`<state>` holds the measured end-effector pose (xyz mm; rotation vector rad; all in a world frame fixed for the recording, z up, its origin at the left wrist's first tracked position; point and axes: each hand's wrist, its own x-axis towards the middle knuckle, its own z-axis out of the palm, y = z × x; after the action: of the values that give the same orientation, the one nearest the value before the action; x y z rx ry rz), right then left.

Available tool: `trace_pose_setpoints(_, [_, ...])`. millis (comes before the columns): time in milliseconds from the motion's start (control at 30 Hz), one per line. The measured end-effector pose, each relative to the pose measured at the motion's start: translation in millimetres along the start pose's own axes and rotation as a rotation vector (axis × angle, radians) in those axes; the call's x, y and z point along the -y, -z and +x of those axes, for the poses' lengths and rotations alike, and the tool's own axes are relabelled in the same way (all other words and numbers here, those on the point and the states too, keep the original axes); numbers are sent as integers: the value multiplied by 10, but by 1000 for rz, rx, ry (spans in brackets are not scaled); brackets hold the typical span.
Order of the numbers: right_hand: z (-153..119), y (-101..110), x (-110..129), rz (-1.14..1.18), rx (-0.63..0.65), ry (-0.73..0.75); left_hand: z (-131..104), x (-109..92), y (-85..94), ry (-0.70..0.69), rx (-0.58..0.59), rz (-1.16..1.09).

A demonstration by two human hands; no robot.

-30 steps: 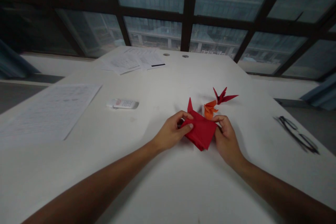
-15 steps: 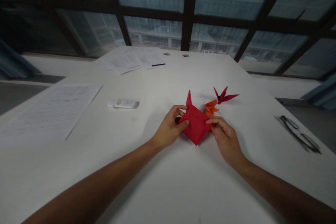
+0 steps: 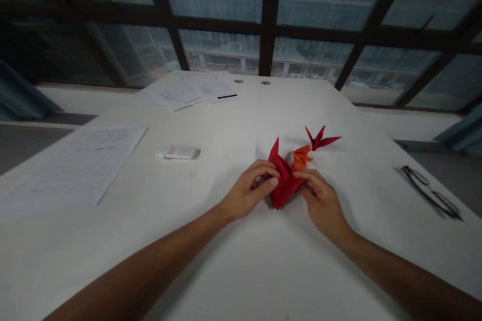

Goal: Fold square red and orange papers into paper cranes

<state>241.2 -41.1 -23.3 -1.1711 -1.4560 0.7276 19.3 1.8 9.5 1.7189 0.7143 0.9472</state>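
Note:
A folded red origami paper (image 3: 284, 188) is between my hands, a narrow point sticking up at its far left. My left hand (image 3: 251, 186) pinches its left side, thumb toward me and fingers behind. On the right edge, my right hand (image 3: 323, 200) grips the paper with thumb and fingers; the thumb is partly hidden. Just beyond the red paper stands a small orange origami figure (image 3: 300, 157). Behind that is a smaller red origami crane (image 3: 320, 139) with its points spread.
On the white table (image 3: 226, 271), a white tube (image 3: 179, 152) lies left of my hands. Printed sheets (image 3: 75, 165) cover the left side, and more papers (image 3: 184, 91) lie at the far end. Black-framed glasses (image 3: 431, 193) rest near the right edge. Windows (image 3: 222, 47) stand beyond.
The red paper's broad flat face has folded inward and looks narrower, with creases showing. My left hand has shifted slightly right, while the right hand keeps its grip.

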Motion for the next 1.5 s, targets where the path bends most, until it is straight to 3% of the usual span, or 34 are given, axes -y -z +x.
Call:
trace_pose_setpoints(167, [-9,7,27,-16,7,27,3,-9,-74,-88,-3,224])
trace_pose_setpoints(267, [-22,8,77,-34,28,48,-1,20,-101,-49,-60,272])
trace_pose_setpoints(433, [-39,-7,143,-21,8,62,34,88,-86,144,-224,79])
trace_pose_setpoints(567, [-41,-31,164,57,-27,-1,69,78,-66,191,-317,-71])
trace_pose_setpoints(833, [-33,-49,98,160,-21,-120,21,77,-91,101,-323,-29])
trace_pose_setpoints(1033, [-29,-71,110,225,1,-111,15,44,-102,69,-327,81])
trace_pose_setpoints(1133, [-40,-51,135,242,35,-129,-11,22,-115,22,-277,180])
trace_pose_setpoints(1367, [-57,13,198,156,57,-111,-121,-47,-107,-311,58,447])
trace_pose_setpoints(1500, [-67,18,243,226,92,-119,-126,-107,-110,-417,114,463])
